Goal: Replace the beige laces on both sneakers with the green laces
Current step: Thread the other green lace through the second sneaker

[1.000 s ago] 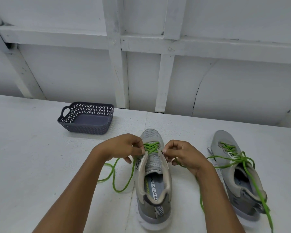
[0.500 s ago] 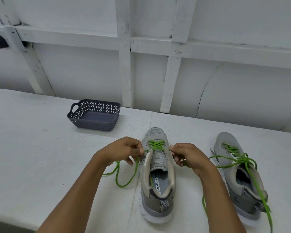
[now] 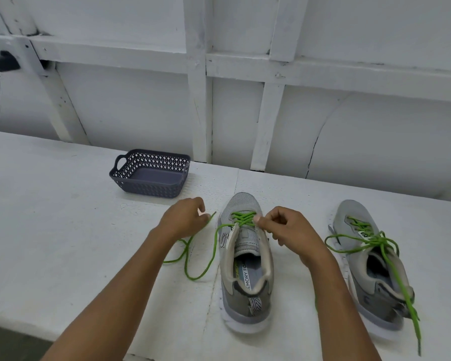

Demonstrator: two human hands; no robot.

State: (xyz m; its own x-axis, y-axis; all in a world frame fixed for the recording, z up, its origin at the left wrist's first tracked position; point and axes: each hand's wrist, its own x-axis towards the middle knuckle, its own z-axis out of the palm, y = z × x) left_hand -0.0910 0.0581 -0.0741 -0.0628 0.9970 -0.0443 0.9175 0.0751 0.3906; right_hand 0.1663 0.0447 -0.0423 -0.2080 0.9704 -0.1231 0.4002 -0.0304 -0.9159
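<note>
left fingers [image 3: 201,203] drew green lace [image 3: 215,246] leftward | right fingers [image 3: 265,222] stayed

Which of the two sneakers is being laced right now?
The left sneaker: the left hand and right hand both pinch its green lace. The right sneaker sits untouched.

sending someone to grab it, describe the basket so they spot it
On the white table, look toward the back edge. Left of the grey mesh sneaker being laced sits a dark blue-grey plastic basket. Only it has lattice sides and a handle.
</note>
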